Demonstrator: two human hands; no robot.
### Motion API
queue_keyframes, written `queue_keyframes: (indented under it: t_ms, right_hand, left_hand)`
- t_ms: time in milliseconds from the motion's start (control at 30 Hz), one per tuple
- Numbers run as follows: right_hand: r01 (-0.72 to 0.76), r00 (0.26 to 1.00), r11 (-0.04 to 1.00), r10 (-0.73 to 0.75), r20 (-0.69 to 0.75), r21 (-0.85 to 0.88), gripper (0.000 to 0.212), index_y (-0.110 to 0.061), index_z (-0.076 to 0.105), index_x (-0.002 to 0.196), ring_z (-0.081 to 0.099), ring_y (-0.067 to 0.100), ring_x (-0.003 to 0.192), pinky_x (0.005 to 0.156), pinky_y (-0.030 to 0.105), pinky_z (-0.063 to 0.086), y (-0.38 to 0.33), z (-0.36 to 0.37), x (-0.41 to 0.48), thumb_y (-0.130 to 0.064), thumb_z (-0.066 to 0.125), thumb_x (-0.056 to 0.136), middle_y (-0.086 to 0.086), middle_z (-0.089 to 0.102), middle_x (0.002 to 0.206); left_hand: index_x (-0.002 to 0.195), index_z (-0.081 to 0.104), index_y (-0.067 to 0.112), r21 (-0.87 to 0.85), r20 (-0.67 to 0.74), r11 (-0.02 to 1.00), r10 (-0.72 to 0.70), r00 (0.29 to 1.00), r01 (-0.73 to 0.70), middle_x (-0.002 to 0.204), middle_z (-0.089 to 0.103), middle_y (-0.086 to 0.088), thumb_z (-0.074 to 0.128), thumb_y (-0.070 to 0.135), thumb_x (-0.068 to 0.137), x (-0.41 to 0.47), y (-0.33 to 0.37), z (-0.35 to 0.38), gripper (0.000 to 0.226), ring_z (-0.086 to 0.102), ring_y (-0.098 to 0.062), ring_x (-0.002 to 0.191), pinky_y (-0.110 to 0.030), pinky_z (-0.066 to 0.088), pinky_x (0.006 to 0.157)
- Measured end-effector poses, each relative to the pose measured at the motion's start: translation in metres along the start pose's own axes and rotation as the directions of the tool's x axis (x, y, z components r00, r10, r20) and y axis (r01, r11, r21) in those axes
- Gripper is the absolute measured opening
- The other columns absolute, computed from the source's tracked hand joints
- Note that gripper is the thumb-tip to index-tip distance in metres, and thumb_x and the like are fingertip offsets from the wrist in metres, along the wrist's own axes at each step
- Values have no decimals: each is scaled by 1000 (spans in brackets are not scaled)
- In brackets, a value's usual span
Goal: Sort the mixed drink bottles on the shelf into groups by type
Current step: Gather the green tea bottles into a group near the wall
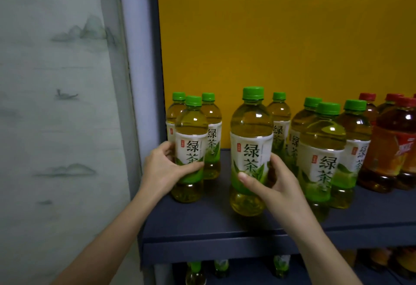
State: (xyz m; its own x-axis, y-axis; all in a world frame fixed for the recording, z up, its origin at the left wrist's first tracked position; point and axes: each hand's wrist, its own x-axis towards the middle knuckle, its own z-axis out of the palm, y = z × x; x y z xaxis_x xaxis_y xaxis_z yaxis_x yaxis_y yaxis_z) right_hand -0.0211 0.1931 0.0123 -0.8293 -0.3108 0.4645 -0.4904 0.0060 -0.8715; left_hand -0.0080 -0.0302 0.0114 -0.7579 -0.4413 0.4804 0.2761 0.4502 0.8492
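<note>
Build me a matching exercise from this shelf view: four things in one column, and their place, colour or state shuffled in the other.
Column one
1 left hand
2 right hand
3 red-capped bottles
4 back panel

Column two
A yellow
B far right of the shelf
C grips the centre green-tea bottle
D grips the front-left green-tea bottle

Pairs: 1-D, 2-C, 3-B, 4-A

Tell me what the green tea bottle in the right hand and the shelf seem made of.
Green tea bottle: likely clear glossy plastic; tea shows through and highlights glint. Shelf: dark blue, matte, perhaps painted wood or laminate; the look leaves it open.
</note>
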Motion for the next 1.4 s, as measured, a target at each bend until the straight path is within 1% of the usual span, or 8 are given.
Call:
queue_keyframes:
  t_ms: [200,333,433,600,767,900,1267,1400]
  right_hand:
    - [19,996,997,-26,84,78,48,-41,48,110,60,-7,99,79,20,54,21,30,40,-21,73,74,-19,61,106]
    - [16,989,994,-32,145,110,49,-39,48,110,61,3,104,86,29,54,32,40,57,-20,74,73,-13,62,111]
    - [8,986,994,-26,165,106,52,-34,46,115,60,-3,100,84,24,54,39,48,61,-19,74,74,-15,61,109]
    - [-14,978,993,-11,209,119,51,-31,48,117,59,-8,99,79,19,53,47,56,61,-19,73,75,-15,61,109]
    - [6,968,1000,-9,249,9,50,-35,43,117,54,-12,98,74,8,46,44,50,59,-24,71,77,-20,55,112]
    - [30,981,996,-14,192,-81,57,-30,40,124,53,0,109,88,20,49,53,42,53,-25,72,77,-10,54,120]
    - [49,981,993,-27,193,-110,55,-19,44,131,53,6,115,94,24,48,55,45,49,-23,67,82,-2,53,128]
    - [76,986,973,-42,161,-217,48,-22,45,130,51,2,114,96,24,47,49,36,35,-28,63,85,-6,52,126]
  left_hand:
    - [95,63,14,81,-132,997,0,991,11,98,71,-2,90,33,42,-4,-7,-13,62,68,-12,87,-39,58,76]
    - [97,62,13,138,-177,990,16,984,8,97,70,1,89,38,43,-7,-7,-13,65,67,-9,84,-33,59,73]
    - [96,59,16,141,-187,990,29,982,-2,93,67,5,90,32,46,-8,-6,-11,60,64,0,80,-21,57,67]
    - [100,58,19,162,-176,986,60,982,-31,93,65,10,87,42,49,-12,-10,-11,63,64,-2,83,-20,55,68]
    - [109,55,27,57,-50,997,49,998,-46,99,62,20,81,33,61,-20,-13,-17,55,61,8,91,-13,53,73]
    - [108,54,27,-9,10,1000,10,1000,-10,104,61,17,79,15,67,-23,-25,-26,49,60,1,98,-24,55,83]
    - [109,56,19,-16,3,999,50,999,-50,99,62,12,80,11,66,-20,-29,-25,49,60,2,90,-9,51,70]
    - [116,54,16,145,-77,985,109,991,-97,106,57,6,81,20,66,-23,-30,-28,56,56,-4,97,-23,49,84]
